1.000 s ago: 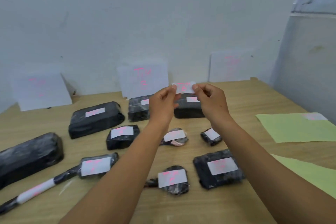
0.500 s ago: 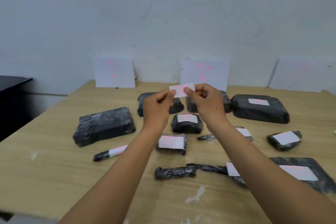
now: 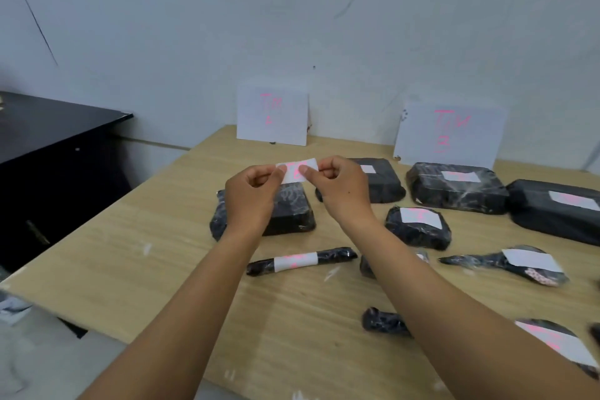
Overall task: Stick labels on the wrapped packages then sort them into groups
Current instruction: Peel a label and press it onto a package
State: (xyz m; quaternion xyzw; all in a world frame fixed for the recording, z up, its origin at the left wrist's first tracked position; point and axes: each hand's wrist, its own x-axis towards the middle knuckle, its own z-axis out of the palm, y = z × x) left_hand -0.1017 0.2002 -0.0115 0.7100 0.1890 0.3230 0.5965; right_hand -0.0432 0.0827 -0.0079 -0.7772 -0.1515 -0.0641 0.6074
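White paper label [image 3: 297, 170], one piece with pink writing, is being pinched at its ends by both hands, left hand [image 3: 251, 196] and right hand [image 3: 341, 191], in the air above an unlabelled black package [image 3: 292, 209]. Roughly nine black wrapped packages are lying on the wooden desk [image 3: 162, 237], some partly hidden. Two white signs are leaning on the wall: left sign [image 3: 272, 114], right sign [image 3: 449, 135].

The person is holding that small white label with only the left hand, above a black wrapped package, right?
No, both hands hold it. The head view shows the left hand and right hand each pinching one end of the label above the black wrapped package.
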